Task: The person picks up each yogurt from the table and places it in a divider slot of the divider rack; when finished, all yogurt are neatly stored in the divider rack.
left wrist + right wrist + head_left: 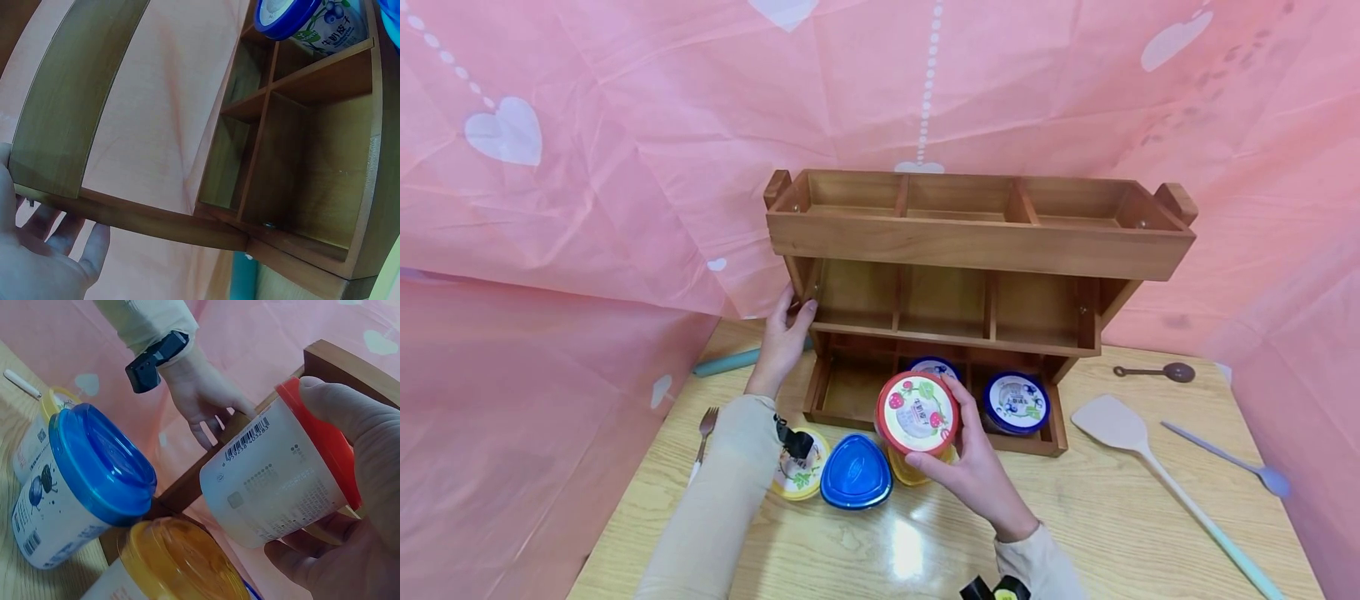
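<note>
A three-tier wooden rack (985,246) stands at the back of the table. My left hand (782,342) grips its left side, with the fingers behind the side bar in the left wrist view. With thumb and fingers round it, my right hand (973,479) holds a white tub with a red strawberry-print lid (917,414) in front of the bottom tier. In the right wrist view the tub (265,481) is tilted. Two dark-blue-lidded tubs sit in the bottom tier: one in the right compartment (1017,402), the other in the middle (934,365), partly hidden.
Before the rack stand a yellow-lidded tub (801,475), a blue-lidded cup (856,472) and an amber-lidded cup (187,562). A fork (706,429) lies left; a spatula (1116,425), brown spoon (1176,372) and blue-grey spoon (1232,460) lie right. Pink cloth (625,250) hangs around the table.
</note>
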### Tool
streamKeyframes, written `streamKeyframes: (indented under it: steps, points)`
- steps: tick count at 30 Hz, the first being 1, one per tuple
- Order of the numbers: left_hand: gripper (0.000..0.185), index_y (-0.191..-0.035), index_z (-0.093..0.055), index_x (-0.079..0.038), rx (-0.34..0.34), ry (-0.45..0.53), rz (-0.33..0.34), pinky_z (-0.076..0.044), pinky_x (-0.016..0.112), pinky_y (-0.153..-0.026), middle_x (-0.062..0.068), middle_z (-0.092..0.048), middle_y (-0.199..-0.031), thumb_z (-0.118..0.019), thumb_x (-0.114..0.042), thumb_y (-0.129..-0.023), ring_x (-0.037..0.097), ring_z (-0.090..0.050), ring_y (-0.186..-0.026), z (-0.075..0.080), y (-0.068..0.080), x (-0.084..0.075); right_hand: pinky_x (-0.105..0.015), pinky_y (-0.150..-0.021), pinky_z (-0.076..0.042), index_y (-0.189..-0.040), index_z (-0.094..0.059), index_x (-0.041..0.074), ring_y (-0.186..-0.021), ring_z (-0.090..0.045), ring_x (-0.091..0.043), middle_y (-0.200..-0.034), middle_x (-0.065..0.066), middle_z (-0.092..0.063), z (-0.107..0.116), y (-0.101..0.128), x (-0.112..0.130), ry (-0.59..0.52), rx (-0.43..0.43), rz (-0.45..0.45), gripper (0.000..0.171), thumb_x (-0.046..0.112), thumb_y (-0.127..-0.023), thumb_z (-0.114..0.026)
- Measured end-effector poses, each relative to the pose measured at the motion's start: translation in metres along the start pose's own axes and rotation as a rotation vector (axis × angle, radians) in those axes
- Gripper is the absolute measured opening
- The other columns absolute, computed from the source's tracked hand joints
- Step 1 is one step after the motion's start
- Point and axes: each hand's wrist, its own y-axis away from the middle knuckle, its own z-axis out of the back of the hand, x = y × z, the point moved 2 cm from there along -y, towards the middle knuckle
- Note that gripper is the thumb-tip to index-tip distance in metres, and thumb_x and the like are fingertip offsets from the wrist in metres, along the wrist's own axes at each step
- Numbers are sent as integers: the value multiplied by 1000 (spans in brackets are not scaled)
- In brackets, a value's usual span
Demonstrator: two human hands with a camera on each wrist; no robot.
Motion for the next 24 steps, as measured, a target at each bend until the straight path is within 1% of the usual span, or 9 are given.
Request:
streamKeyframes:
  steps: [2,7,10,14,17,20,24]
  points:
    - [58,-156,-30,-21,0,-8,-1,-39,46,-113,14,-41,-151,-52,-33,-103,31,-48,-132,0,0,0,-43,-107,-46,-154,-15,35,-139,-35,-29,-155,-3,-27,-3,-3,0,-3,9,-3,102,21,-79,-83]
    - [59,-156,-29,-24,-3,-21,5,-39,46,-113,13,-41,-152,-51,-34,-103,30,-48,-132,0,0,0,-43,-105,-48,-156,-13,33,-138,-37,-29,-155,-1,-28,-11,-11,2,0,26,-4,106,24,-78,-85]
    - [59,-156,-29,-23,-3,-22,2,-38,46,-113,13,-40,-152,-51,-34,-103,31,-47,-133,0,0,0,-47,-107,-45,-155,-14,36,-138,-36,-28,-155,0,-28,-15,-17,3,15,32,-11,106,28,-77,-85]
    - [58,-156,-29,-22,-3,-19,-8,-38,47,-114,14,-40,-152,-52,-31,-103,31,-47,-134,0,0,1,-52,-112,-39,-153,-17,41,-139,-35,-27,-155,2,-29,-22,-25,3,33,46,-18,104,32,-76,-86]
    - [58,-156,-29,-24,-7,-23,-3,-38,46,-114,13,-40,-153,-51,-32,-103,30,-46,-134,0,1,0,-53,-113,-37,-151,-19,44,-139,-36,-26,-154,2,-32,-27,-31,4,45,59,-26,102,34,-75,-86]
    - [59,-157,-27,-26,-3,-37,10,-38,45,-114,12,-38,-154,-51,-35,-103,29,-44,-135,0,1,-1,-53,-112,-38,-150,-19,47,-139,-37,-26,-152,3,-34,-32,-38,4,55,64,-36,102,36,-74,-87]
    - [61,-157,-25,-26,-2,-52,30,-37,45,-115,11,-35,-156,-50,-38,-103,29,-43,-137,0,2,-1,-53,-111,-40,-149,-20,46,-138,-38,-24,-150,3,-36,-38,-47,5,76,66,-28,102,37,-73,-87]
